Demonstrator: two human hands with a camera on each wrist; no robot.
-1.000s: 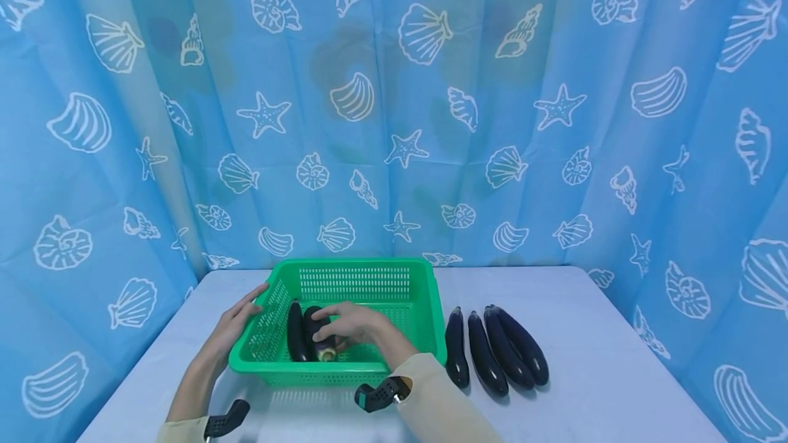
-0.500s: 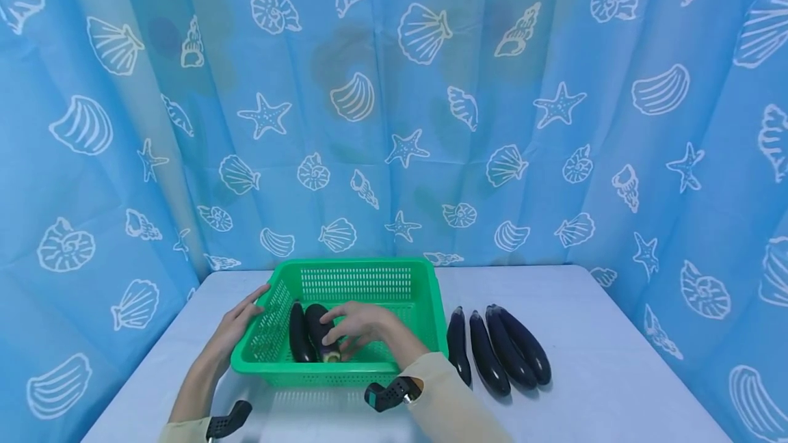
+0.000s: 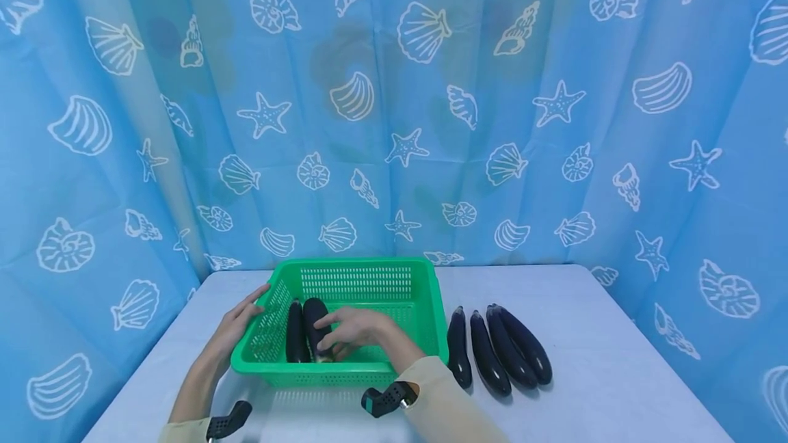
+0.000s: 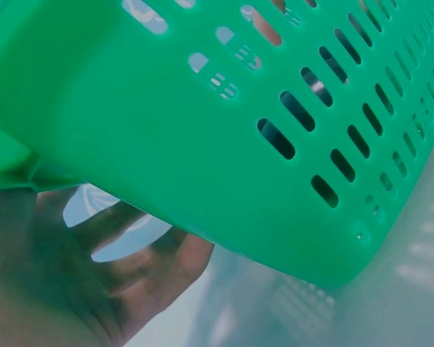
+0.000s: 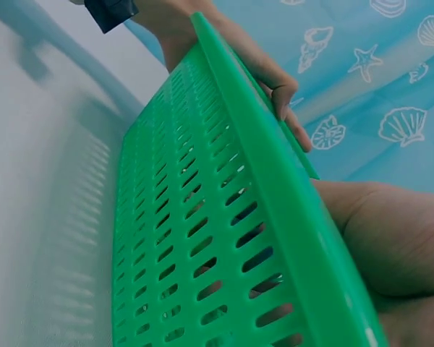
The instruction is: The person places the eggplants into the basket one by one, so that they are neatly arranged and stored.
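Observation:
A green slotted plastic basket (image 3: 335, 366) stands on the table, with two dark purple eggplants lying side by side in its left half. My left hand (image 3: 232, 327) holds the basket's left rim, thumb over the inner side; the left wrist view shows its fingers (image 4: 184, 260) against the outside of the wall. Inside the basket, my right hand (image 3: 360, 328) grips the right one of the two, a thick eggplant (image 3: 316, 309), near its stem end, which is mostly covered. The slimmer eggplant (image 3: 296, 333) lies just left of it. In the right wrist view the basket wall hides the right fingertips.
Right of the basket several more eggplants lie on the white table (image 3: 603, 374): one eggplant (image 3: 458, 347) close to the basket wall, another eggplant (image 3: 488, 354) beside it, and a touching pair with a rightmost eggplant (image 3: 529, 347). A blue shell-print curtain (image 3: 382, 190) hangs behind.
The thick eggplant shifts slightly right, then back left and a little farther from me, with my right hand on it. My left hand stays on the rim.

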